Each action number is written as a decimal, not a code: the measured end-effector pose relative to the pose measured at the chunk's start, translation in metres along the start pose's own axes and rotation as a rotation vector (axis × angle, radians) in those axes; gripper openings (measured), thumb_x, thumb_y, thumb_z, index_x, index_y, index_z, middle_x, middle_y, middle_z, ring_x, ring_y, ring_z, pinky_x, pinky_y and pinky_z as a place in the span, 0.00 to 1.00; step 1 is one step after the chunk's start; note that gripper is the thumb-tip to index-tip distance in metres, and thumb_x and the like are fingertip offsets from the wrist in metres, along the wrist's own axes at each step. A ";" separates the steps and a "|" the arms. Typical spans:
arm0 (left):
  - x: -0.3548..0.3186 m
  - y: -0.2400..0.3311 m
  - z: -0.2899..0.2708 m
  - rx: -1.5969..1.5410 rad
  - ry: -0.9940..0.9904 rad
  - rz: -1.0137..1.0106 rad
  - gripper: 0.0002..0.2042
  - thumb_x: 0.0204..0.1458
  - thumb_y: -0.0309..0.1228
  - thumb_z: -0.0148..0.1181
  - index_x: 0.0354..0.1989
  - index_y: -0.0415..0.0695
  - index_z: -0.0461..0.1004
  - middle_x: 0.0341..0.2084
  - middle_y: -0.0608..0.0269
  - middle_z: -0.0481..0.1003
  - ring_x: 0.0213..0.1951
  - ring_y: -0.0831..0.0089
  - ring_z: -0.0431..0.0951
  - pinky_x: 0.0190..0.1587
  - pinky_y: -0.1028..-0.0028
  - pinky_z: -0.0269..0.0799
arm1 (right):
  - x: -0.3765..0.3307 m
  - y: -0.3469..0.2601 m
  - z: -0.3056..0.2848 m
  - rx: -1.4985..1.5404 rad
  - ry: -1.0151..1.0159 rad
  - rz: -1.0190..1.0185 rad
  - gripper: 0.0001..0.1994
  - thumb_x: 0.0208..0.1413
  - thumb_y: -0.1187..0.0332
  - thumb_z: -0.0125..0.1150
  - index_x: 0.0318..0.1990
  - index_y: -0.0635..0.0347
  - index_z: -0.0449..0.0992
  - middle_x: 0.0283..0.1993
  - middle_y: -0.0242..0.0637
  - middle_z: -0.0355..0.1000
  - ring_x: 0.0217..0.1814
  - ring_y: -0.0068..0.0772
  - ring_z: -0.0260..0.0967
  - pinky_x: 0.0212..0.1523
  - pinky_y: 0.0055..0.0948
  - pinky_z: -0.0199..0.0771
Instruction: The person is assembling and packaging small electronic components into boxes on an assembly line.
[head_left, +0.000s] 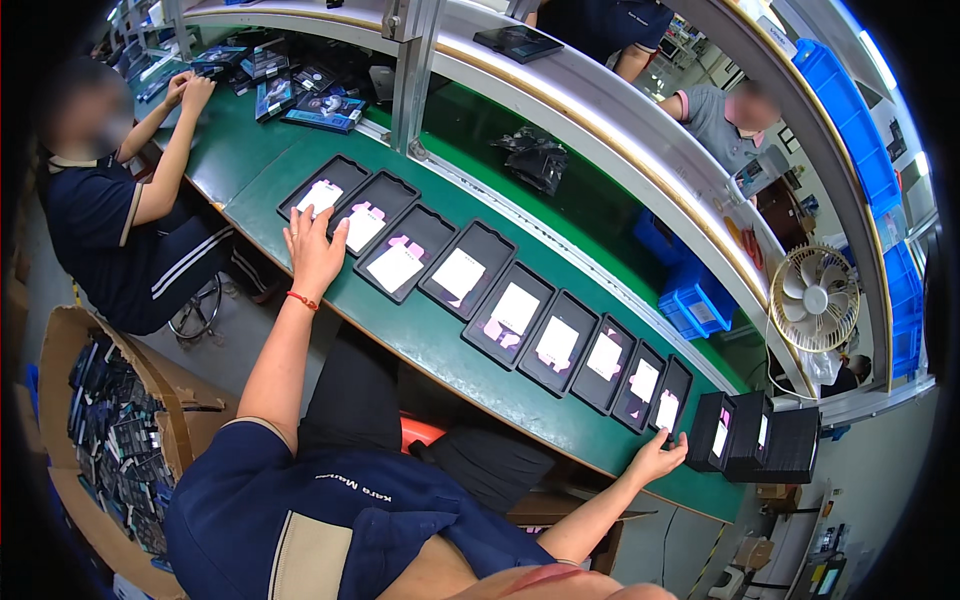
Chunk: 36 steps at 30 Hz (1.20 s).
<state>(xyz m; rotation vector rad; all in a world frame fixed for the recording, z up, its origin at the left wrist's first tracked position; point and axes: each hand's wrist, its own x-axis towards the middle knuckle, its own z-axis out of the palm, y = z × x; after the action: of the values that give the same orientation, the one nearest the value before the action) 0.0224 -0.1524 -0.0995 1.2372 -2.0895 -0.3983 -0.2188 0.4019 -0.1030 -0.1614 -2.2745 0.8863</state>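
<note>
A long row of shallow black trays lies along the green bench (440, 345), each holding a white card with pink tabs. My left hand (315, 248) rests flat with fingers spread at the near edge of the two leftmost trays (322, 187). My right hand (660, 457) reaches far to the right, fingers touching the last flat tray (668, 398) beside a group of upright black trays (752, 434). Neither hand grips anything.
A seated person in dark blue (120, 215) works at the bench's left end among dark boxes (325, 108). A cardboard box of dark parts (115, 440) stands on the floor at left. Beyond the bench are a black bag (535, 160), blue bins (695, 300) and a fan (813, 298).
</note>
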 end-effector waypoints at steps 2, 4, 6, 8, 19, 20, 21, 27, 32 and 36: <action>0.000 0.000 -0.001 0.001 -0.001 0.000 0.22 0.55 0.46 0.53 0.53 0.44 0.72 0.60 0.43 0.60 0.67 0.45 0.47 0.66 0.46 0.38 | 0.000 0.000 0.000 -0.005 -0.004 0.004 0.19 0.54 0.65 0.61 0.51 0.63 0.69 0.53 0.47 0.65 0.48 0.44 0.66 0.47 0.39 0.67; 0.000 -0.001 -0.001 0.005 -0.004 -0.002 0.22 0.55 0.46 0.53 0.53 0.44 0.72 0.60 0.43 0.61 0.67 0.45 0.47 0.66 0.46 0.38 | -0.001 -0.002 0.000 -0.005 -0.007 0.009 0.19 0.54 0.65 0.61 0.51 0.63 0.69 0.53 0.46 0.65 0.48 0.43 0.65 0.46 0.39 0.67; 0.000 0.000 -0.001 0.005 -0.004 -0.001 0.22 0.55 0.46 0.53 0.53 0.44 0.72 0.60 0.43 0.61 0.67 0.45 0.47 0.66 0.46 0.38 | -0.001 -0.005 -0.001 -0.004 -0.010 0.013 0.19 0.54 0.65 0.61 0.51 0.62 0.69 0.53 0.46 0.65 0.49 0.43 0.65 0.46 0.39 0.67; 0.000 -0.001 0.000 0.006 -0.003 -0.001 0.22 0.55 0.46 0.53 0.53 0.44 0.72 0.60 0.43 0.61 0.67 0.45 0.47 0.66 0.46 0.38 | -0.001 -0.009 -0.002 0.015 -0.030 0.055 0.20 0.53 0.67 0.62 0.52 0.65 0.67 0.53 0.48 0.64 0.51 0.46 0.63 0.49 0.39 0.65; 0.007 0.017 -0.004 0.000 0.219 0.231 0.21 0.51 0.37 0.60 0.51 0.40 0.70 0.57 0.44 0.63 0.64 0.44 0.53 0.63 0.51 0.49 | -0.013 -0.142 0.041 0.204 -0.154 -0.549 0.22 0.48 0.71 0.61 0.52 0.70 0.66 0.54 0.54 0.64 0.58 0.53 0.59 0.61 0.44 0.55; 0.016 0.022 -0.006 -0.055 0.249 0.378 0.21 0.48 0.33 0.63 0.50 0.39 0.71 0.54 0.46 0.66 0.62 0.45 0.57 0.62 0.53 0.53 | -0.017 -0.165 0.058 0.212 -0.246 -0.633 0.23 0.48 0.72 0.61 0.52 0.69 0.66 0.53 0.54 0.64 0.59 0.53 0.59 0.61 0.44 0.55; 0.028 0.034 -0.008 -0.132 0.188 0.470 0.21 0.47 0.32 0.63 0.50 0.40 0.71 0.53 0.47 0.67 0.62 0.45 0.58 0.62 0.55 0.54 | -0.019 -0.187 0.075 0.215 -0.310 -0.736 0.23 0.48 0.72 0.62 0.53 0.68 0.67 0.54 0.54 0.64 0.59 0.54 0.59 0.60 0.43 0.56; 0.118 0.124 0.068 -0.205 -0.224 0.825 0.22 0.45 0.30 0.64 0.50 0.38 0.70 0.53 0.50 0.69 0.62 0.52 0.60 0.63 0.60 0.57 | -0.003 -0.296 0.200 0.292 -0.602 -1.021 0.27 0.46 0.71 0.64 0.55 0.64 0.64 0.55 0.54 0.63 0.59 0.55 0.60 0.59 0.44 0.61; 0.185 0.153 0.167 -0.065 -0.370 0.816 0.27 0.44 0.26 0.59 0.56 0.38 0.65 0.57 0.51 0.65 0.63 0.55 0.59 0.64 0.61 0.56 | -0.012 -0.362 0.298 0.127 -0.748 -1.041 0.31 0.50 0.63 0.62 0.60 0.67 0.60 0.62 0.57 0.58 0.65 0.54 0.55 0.63 0.43 0.58; 0.199 0.200 0.202 -0.077 -0.577 0.799 0.31 0.42 0.24 0.54 0.61 0.40 0.61 0.60 0.54 0.63 0.65 0.57 0.57 0.64 0.59 0.54 | -0.006 -0.358 0.329 -0.042 -0.790 -1.036 0.32 0.55 0.59 0.56 0.62 0.69 0.57 0.66 0.58 0.54 0.68 0.55 0.51 0.66 0.45 0.54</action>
<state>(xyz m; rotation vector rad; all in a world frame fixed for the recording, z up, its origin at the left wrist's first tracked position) -0.3116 -0.2374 -0.0572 0.1604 -2.7990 -0.4804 -0.3795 -0.0547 -0.0540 1.4396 -2.5144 0.3295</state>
